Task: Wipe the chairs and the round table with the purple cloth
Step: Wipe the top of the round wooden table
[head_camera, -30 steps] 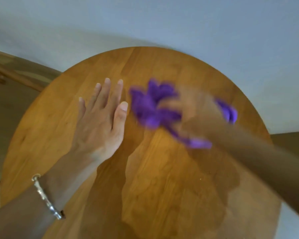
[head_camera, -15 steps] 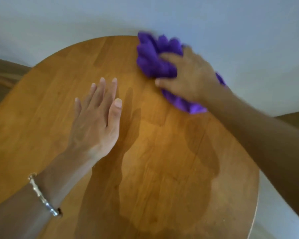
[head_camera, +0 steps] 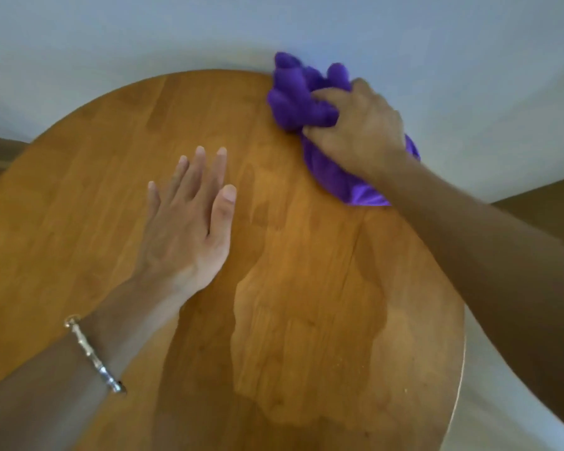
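Right hand: fingers curled tight into the purple cloth, thumb tucked against the bunched fabric, knuckles up. It grips the cloth at the far right rim of the round table and bears down on it there.

Cloth: deep violet, soft-looking, crumpled into a thick wad. Rounded lumps and folds bulge out past the fingers on the far side, and some of these hang over the table's rim. A flatter, slightly brighter flap trails out under the wrist, lying on the tabletop along the right rim. No pattern or hem can be made out; the edges are a little blurred.

Left hand: flat, palm down on the tabletop left of centre, fingers straight and close together, thumb alongside. It holds nothing. A silver bracelet sits on the left forearm over the table's near left part.

Table: honey-brown wood in joined strips. Arm shadows cross its near half, with a paler patch of sheen between them.

Beyond the far rim, a plain pale blue-grey surface. Brown strips show past the left and right rims; I cannot tell what they are.
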